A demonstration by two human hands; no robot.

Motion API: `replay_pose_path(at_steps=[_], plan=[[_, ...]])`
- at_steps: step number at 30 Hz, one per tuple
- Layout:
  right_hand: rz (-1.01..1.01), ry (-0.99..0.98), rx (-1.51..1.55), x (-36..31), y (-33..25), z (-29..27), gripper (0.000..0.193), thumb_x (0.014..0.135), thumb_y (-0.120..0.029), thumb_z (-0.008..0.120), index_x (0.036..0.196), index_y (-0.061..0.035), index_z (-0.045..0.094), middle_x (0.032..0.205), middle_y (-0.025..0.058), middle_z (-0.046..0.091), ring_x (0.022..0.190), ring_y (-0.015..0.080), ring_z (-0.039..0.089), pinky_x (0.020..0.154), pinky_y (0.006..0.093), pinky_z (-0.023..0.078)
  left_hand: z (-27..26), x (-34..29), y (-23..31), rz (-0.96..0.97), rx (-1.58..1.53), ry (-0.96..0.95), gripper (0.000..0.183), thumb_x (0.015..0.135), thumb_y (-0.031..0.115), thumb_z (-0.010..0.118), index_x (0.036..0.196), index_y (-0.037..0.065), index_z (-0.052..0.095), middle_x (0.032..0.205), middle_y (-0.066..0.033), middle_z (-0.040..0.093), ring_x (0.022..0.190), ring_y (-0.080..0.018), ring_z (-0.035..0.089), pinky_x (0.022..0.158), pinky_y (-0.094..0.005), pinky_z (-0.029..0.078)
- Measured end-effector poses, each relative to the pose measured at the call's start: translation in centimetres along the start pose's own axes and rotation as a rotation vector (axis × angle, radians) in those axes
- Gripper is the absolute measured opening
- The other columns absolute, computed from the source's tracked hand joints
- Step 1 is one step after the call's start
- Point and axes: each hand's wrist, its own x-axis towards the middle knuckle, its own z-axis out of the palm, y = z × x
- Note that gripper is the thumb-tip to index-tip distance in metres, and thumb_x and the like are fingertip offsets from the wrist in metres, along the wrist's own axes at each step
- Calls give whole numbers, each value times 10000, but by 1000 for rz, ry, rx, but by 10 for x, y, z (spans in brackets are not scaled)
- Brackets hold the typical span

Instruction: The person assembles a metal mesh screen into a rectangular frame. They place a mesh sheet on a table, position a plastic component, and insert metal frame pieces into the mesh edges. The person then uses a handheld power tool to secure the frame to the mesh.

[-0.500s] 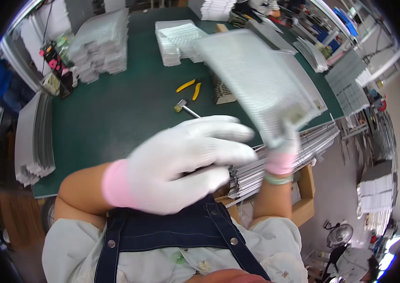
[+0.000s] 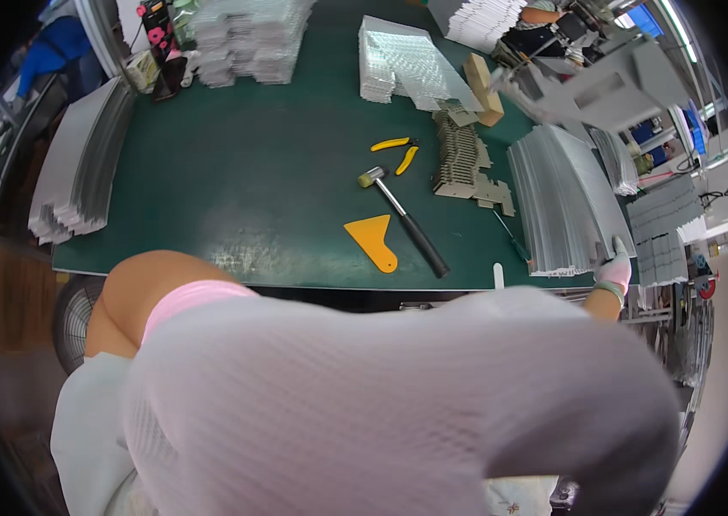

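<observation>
My left hand [image 2: 364, 387], in a white glove with a pink cuff, is very close to the view and fills its lower part. It is blurred and I cannot make out its fingers. At the right front of the green table, my right hand [image 2: 613, 268], gloved the same way, is at the near corner of a grey ribbed panel [image 2: 587, 176]. Its fingers lie on the panel's edge and seem to grip it. That panel lies on a stack of similar grey panels [image 2: 549, 206]. Left of the stack lies a thin screwdriver [image 2: 514, 239].
On the green table [image 2: 235, 189] lie a hammer [image 2: 411, 228], yellow-handled pliers [image 2: 407, 155], a yellow scraper [image 2: 373, 241] and beige slotted pieces [image 2: 458, 159]. Panel stacks stand at left [image 2: 80, 163] and far side [image 2: 248, 39]. A blurred grey part [image 2: 613, 86] hangs at the far right.
My right hand has moved right and lowered the panel from the air onto the stack. My left hand has come much closer to the view. The view has shifted, showing the scraper and screwdriver.
</observation>
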Motion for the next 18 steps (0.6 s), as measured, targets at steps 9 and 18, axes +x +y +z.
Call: replay_pose_path(at_steps=[9, 18], plan=[[-205, 592, -1154, -45, 46, 49, 553, 815, -430, 671, 1189, -22, 672, 1141, 193, 684, 1069, 256, 667, 965, 385, 499, -11, -21, 17, -78, 19, 116, 271, 938, 185, 582, 1146, 11, 591, 1175, -187, 607, 1061, -333, 601, 921, -445, 482], [-251, 66, -1823, -33, 67, 41, 426, 941, -187, 569, 1327, -11, 545, 1413, 110, 546, 1326, 246, 497, 1084, 396, 417, -128, -195, 16, -790, 1299, 558, 324, 885, 255, 595, 1114, 40, 677, 1086, -181, 667, 1054, -338, 631, 939, -413, 498]])
